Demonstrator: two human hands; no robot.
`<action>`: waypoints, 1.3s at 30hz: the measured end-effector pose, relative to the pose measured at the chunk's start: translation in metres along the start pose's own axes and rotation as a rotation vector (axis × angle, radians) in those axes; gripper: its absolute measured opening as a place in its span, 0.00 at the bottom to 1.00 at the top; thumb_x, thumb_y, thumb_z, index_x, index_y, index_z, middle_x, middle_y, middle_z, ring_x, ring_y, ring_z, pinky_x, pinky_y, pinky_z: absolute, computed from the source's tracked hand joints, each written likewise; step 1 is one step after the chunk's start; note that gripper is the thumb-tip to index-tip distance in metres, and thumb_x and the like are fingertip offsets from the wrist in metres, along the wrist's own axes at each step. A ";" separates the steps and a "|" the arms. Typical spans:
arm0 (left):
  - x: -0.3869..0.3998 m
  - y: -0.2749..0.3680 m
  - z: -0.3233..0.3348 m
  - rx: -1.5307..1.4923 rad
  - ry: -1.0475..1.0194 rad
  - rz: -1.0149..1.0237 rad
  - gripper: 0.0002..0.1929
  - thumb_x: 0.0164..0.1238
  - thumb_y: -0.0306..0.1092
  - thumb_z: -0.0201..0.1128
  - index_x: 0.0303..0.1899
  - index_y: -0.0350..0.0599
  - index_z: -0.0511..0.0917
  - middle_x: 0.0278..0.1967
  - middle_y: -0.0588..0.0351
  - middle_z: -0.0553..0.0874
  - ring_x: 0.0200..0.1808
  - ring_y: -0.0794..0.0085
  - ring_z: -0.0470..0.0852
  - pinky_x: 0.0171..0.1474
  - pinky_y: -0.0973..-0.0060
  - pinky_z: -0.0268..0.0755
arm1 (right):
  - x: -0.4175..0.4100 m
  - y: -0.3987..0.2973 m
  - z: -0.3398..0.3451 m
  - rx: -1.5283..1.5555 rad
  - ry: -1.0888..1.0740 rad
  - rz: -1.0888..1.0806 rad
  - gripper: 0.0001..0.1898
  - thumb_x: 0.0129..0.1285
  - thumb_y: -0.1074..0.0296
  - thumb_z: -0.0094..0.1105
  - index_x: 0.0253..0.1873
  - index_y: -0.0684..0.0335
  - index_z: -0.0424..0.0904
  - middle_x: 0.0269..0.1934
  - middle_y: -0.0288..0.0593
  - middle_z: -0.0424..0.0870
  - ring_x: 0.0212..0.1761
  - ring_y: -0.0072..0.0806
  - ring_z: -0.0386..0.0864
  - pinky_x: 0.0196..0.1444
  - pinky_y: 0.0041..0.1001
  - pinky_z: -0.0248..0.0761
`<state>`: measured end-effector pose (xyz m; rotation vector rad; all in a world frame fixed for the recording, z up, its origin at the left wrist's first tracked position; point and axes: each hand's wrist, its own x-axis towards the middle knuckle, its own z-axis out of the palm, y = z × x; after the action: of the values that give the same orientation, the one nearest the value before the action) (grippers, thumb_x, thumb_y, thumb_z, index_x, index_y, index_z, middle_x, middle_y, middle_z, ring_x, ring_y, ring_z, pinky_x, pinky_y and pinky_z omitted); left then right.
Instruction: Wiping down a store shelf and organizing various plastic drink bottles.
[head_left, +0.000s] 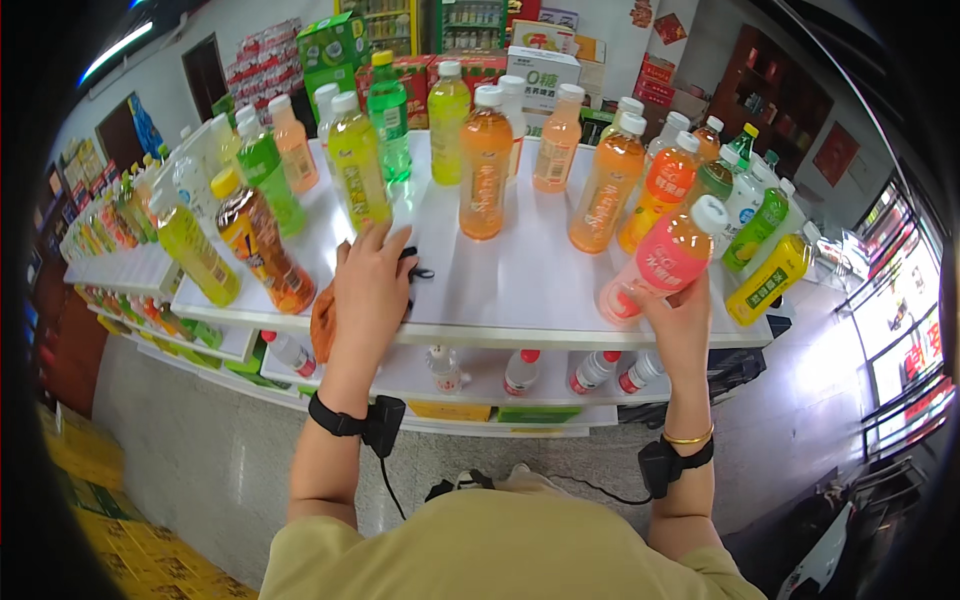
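My right hand (679, 319) grips the lower part of a pink-labelled drink bottle (664, 259) with a white cap, tilted above the right front of the white shelf (517, 307). At the shelf's front left, my left hand (375, 277) lies palm down over an orange-brown cloth (322, 326) and a black strap (422, 272); whether its fingers grip them is hidden. Just beyond its fingertips stands a yellow-green drink bottle (356, 165). A dark tea bottle (262, 240) is left of it. Orange drink bottles (486, 165) stand behind and between the hands.
Several more bottles crowd the shelf's left and right ends, including a yellow bottle (776, 277) at the right edge. A lower shelf (480, 382) holds red-capped water bottles (523, 371). Cartons (544, 82) rise behind the shelf. Yellow boxes (142, 547) are stacked at lower left.
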<state>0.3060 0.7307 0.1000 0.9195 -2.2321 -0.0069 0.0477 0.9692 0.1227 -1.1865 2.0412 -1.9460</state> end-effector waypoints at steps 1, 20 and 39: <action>0.007 0.011 0.001 -0.156 0.119 -0.006 0.27 0.64 0.28 0.71 0.66 0.52 0.81 0.62 0.50 0.84 0.64 0.53 0.80 0.64 0.58 0.73 | 0.002 0.003 -0.001 0.010 0.015 -0.001 0.38 0.57 0.76 0.78 0.70 0.67 0.66 0.59 0.47 0.83 0.59 0.32 0.84 0.63 0.33 0.77; 0.110 0.085 0.089 -1.197 -0.340 -0.458 0.39 0.52 0.16 0.77 0.66 0.45 0.70 0.60 0.51 0.82 0.63 0.63 0.81 0.65 0.63 0.72 | 0.004 0.046 0.004 0.184 -0.034 -0.110 0.34 0.68 0.70 0.72 0.73 0.68 0.62 0.49 0.42 0.83 0.42 0.20 0.81 0.36 0.22 0.78; 0.100 0.029 0.052 -1.040 -0.352 -0.432 0.40 0.50 0.21 0.81 0.66 0.45 0.71 0.57 0.53 0.84 0.59 0.65 0.83 0.62 0.67 0.75 | 0.017 0.014 -0.004 -0.174 -0.147 -0.126 0.24 0.60 0.62 0.76 0.54 0.69 0.77 0.41 0.54 0.87 0.44 0.52 0.84 0.50 0.40 0.76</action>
<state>0.2069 0.6776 0.1297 0.7780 -1.8433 -1.4603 0.0276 0.9612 0.1184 -1.4805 2.1427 -1.6996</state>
